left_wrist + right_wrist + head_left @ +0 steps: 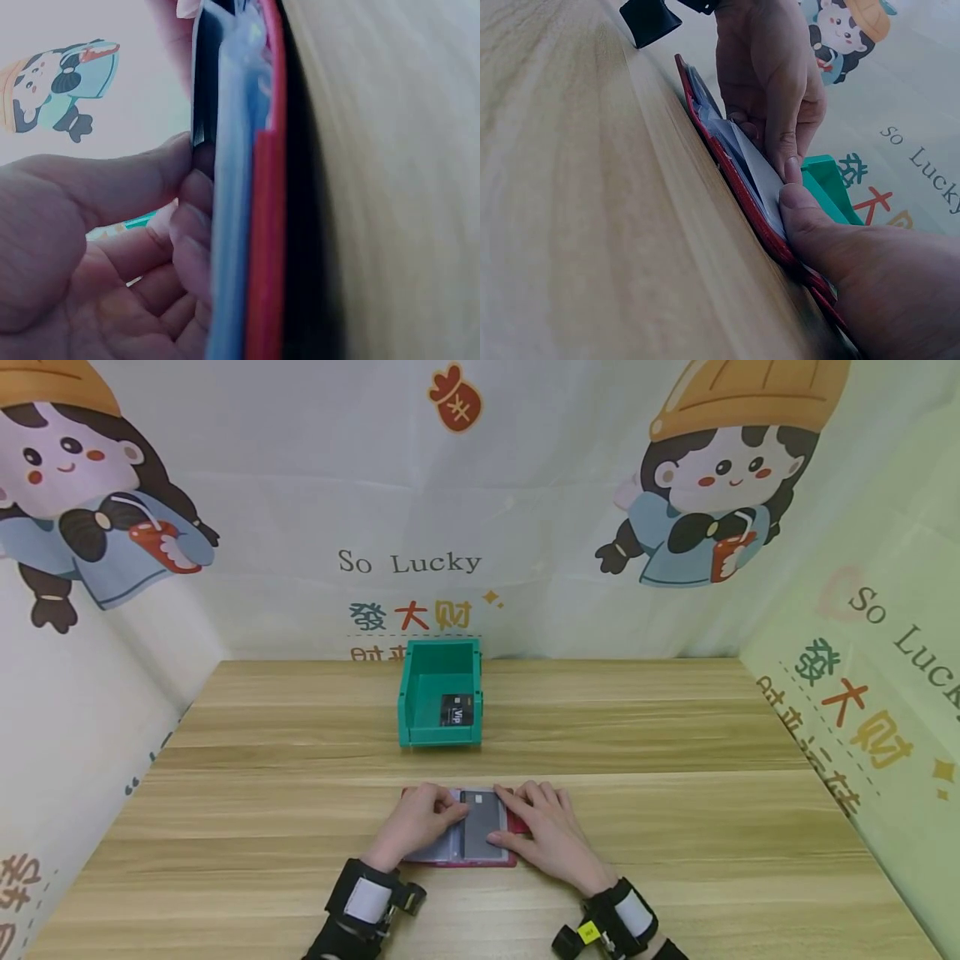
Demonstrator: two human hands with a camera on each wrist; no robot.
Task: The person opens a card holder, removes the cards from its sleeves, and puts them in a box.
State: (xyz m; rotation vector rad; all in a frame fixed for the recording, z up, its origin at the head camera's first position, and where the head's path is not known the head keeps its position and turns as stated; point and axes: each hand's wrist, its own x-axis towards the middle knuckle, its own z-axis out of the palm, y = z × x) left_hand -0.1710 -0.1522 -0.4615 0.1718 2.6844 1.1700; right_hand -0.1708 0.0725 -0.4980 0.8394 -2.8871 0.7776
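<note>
A red card holder [459, 864] with clear plastic sleeves [709, 112] lies spread out on the wooden table. On its right-hand sleeve is a dark grey card [483, 835] with a small chip mark. My left hand [423, 818] pinches the left edge of this card [202, 82] between thumb and finger, lifting that edge off the sleeves beneath. With straight fingers, my right hand [551, 835] rests over the right side of the holder, its thumb pressing near the card's right edge. How far the card sits inside the sleeve cannot be made out.
Behind the holder stands a green bin [440, 737] with a black card marked Vip [456, 710] inside. Printed cloth [555, 510] hangs at the table's back and sides. Each wrist wears a strapped black camera mount.
</note>
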